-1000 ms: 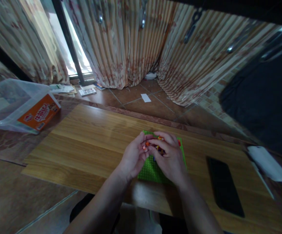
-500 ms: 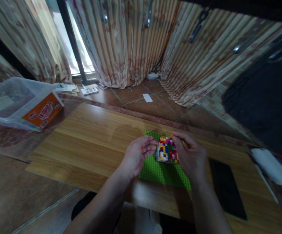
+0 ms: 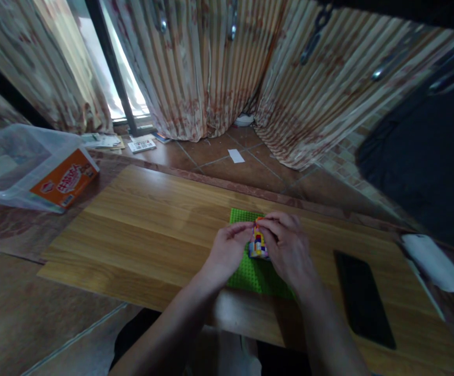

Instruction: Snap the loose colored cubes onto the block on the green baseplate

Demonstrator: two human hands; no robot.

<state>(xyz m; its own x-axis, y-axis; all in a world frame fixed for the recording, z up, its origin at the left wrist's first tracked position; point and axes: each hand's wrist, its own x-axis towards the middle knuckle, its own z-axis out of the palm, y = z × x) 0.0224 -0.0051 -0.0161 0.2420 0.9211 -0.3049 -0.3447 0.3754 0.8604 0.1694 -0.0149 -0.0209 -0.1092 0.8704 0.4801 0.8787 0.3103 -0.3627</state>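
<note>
A block build of many coloured toy bricks [image 3: 257, 247] stands on a green studded baseplate [image 3: 246, 274], its right part hidden by my right hand. My right hand [image 3: 287, 245] arches over the build, fingers bent in a pinch at its upper left edge. A small orange brick [image 3: 258, 220] shows at those fingertips. From the left, my left hand [image 3: 230, 250] meets the same edge, thumb and fingers drawn together. Whatever lies between the left fingertips is hidden. The two hands' fingertips nearly touch.
The baseplate rests on a wooden board [image 3: 140, 224]. A black tablet-like slab [image 3: 363, 297] lies to the right, with a white object [image 3: 436, 261] beyond it. At the far left stands a clear plastic bin [image 3: 26, 172] with an orange label. Striped curtains [image 3: 211, 68] hang behind.
My right hand has moved left across the build, bringing the orange brick to its left edge. My left hand has come in closer, its fingers closing; the orange piece seen there is hidden now.
</note>
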